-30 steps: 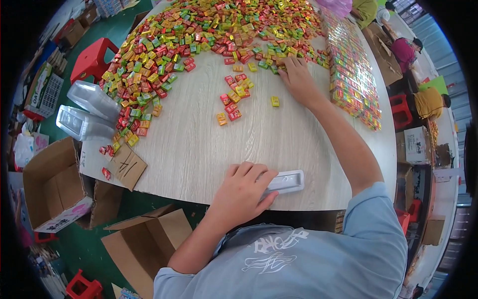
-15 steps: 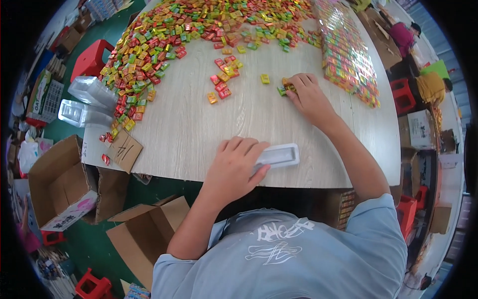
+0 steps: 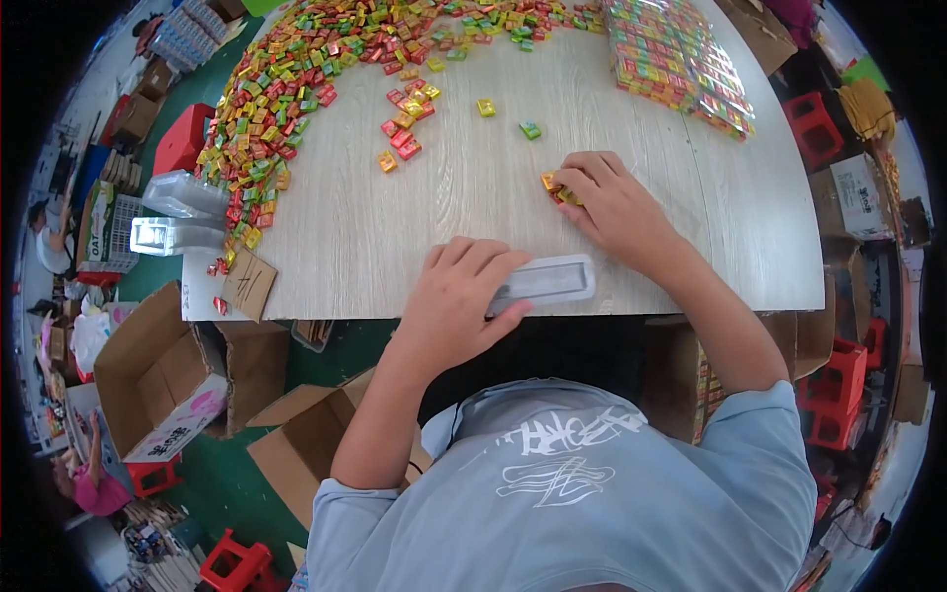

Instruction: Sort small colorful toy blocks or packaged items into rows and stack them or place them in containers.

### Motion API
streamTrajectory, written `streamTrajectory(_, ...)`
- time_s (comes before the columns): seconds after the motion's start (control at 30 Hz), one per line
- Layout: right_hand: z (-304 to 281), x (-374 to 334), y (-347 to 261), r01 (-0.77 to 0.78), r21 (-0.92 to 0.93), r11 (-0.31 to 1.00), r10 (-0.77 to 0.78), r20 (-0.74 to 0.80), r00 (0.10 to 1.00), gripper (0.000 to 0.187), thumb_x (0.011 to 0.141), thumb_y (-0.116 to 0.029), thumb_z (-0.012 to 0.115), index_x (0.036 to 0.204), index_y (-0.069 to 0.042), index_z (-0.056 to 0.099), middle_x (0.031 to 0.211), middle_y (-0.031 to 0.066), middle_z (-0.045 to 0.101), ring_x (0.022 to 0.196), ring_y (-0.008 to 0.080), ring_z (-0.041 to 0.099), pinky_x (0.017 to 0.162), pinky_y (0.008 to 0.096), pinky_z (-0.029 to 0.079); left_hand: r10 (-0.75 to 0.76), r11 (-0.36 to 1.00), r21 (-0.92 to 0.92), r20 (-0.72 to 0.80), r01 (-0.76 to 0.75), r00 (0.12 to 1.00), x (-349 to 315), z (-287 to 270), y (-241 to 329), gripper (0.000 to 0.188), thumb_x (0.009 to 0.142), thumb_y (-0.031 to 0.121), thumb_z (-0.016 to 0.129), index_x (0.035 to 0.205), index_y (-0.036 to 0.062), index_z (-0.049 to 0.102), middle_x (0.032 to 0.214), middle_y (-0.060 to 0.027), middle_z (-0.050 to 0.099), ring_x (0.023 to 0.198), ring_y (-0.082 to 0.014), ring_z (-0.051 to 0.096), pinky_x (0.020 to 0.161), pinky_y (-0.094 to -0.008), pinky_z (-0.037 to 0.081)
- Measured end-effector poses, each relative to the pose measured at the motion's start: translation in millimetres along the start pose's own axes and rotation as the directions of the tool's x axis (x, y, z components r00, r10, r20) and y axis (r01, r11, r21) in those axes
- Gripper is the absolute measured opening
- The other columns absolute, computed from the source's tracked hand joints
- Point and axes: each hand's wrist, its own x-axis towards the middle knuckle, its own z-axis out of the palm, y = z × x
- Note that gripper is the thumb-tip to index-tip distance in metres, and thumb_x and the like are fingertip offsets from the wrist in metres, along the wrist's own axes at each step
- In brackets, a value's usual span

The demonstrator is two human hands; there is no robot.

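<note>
Left fingers (image 3: 481, 262) clamped on tray (image 3: 555, 279). Right fingers (image 3: 586, 182) clamped on pieces (image 3: 550, 184). Green piece (image 3: 531, 130) lies on tabletop (image 3: 340, 212), ahead and left of right fingers

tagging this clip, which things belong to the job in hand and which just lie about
Likely in the job:
plastic tray in the left hand
yellow-orange packets in the right hand
loose packet pile

Likely just lying about:
red stools
open cardboard boxes

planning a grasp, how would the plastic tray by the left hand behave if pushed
The tray looks like thin plastic, so probably light. Long and low on the smooth-looking table, it would likely slide, not tip.
</note>
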Motion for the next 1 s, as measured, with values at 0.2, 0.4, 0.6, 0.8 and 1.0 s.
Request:
streamTrajectory(0.2,-13,-8,3,0.027,0.001,1.0,-0.027,-0.097,0.995,0.032,0.095,-0.018,0.07,0.124,-0.007,0.064,0.131,0.0134,0.06,0.124,0.0356,0.055,0.108,0.0448,0.046,0.01,1.0,-0.018,-0.061,-0.011,0.998,26,-22,-10,0.046,0.093,0.035,0.072,0.131,0.0093,0.065,0.128,-0.0131,0.064,0.121,-0.0356,0.057,0.108,-0.0482,0.04)
streamTrajectory(0.4,-18,-26,9,-0.031,0.066,0.997,0.034,-0.037,0.999,0.032,0.092,-0.015,0.072,0.123,-0.008,0.066,0.127,0.0119,0.062,0.121,0.0347,0.057,0.106,0.0448,0.047,0.09,0.99,0.107,0.029,-0.093,0.995,81,-17,-27,0.038,0.097,0.027,0.069,0.132,0.0126,0.066,0.12,-0.0136,0.065,0.118,-0.035,0.06,0.105,-0.0463,0.045)
streamTrajectory(0.6,-17,-27,7,0.025,-0.028,0.999,-0.028,-0.114,0.993,0.02,0.09,-0.014,0.074,0.11,-0.009,0.072,0.116,0.0092,0.065,0.11,0.0315,0.061,0.1,0.0443,0.049,0.171,0.971,0.155,0.082,-0.182,0.982,102,4,-42,0.029,0.096,0.023,0.07,0.123,0.0123,0.069,0.112,-0.012,0.064,0.112,-0.0346,0.061,0.099,-0.0447,0.048)
streamTrajectory(0.8,-20,-29,4,-0.06,-0.044,0.997,0.056,-0.095,0.994,0.014,0.092,-0.016,0.073,0.103,-0.008,0.074,0.11,0.0082,0.064,0.106,0.029,0.061,0.097,0.0427,0.049,0.167,0.981,0.086,0.086,-0.174,0.982,100,2,-43,0.023,0.093,0.023,0.074,0.112,0.0108,0.07,0.108,-0.0109,0.063,0.104,-0.0331,0.063,0.093,-0.0446,0.05)
streamTrajectory(1.0,-12,-15,-4,-0.062,-0.071,0.996,0.056,-0.087,0.995,0.019,0.092,-0.016,0.072,0.106,-0.004,0.07,0.108,0.0094,0.064,0.104,0.0289,0.06,0.094,0.0432,0.049,0.074,0.996,-0.052,0.109,-0.069,0.991,96,3,-36,0.028,0.093,0.021,0.075,0.115,0.0071,0.068,0.109,-0.0139,0.063,0.103,-0.0359,0.065,0.091,-0.045,0.053)
